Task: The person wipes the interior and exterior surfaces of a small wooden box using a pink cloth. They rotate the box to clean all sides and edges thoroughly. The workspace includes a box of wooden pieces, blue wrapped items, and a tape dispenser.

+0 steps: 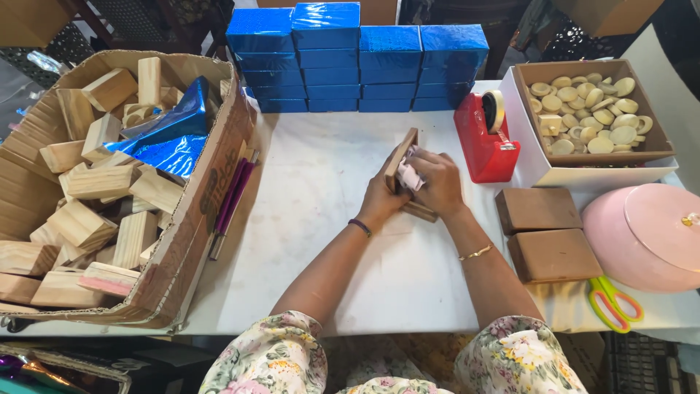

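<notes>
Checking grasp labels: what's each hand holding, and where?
Left hand grips the brown wooden box by its near side; right hand presses a pinkish cloth against it.

Both forearms reach from the near edge toward the middle of the scene, converging so that the hands meet there. The left hand (380,198) lies with its wrist bent a little to the right, fingers curled away from the camera; a dark band circles that wrist. The right hand (437,182) sits just beside it, touching or nearly so, knuckles up and fingers bent down to the left in a closed grasp. A thin gold bracelet rests on the right forearm. Floral sleeves cover both upper arms.
</notes>
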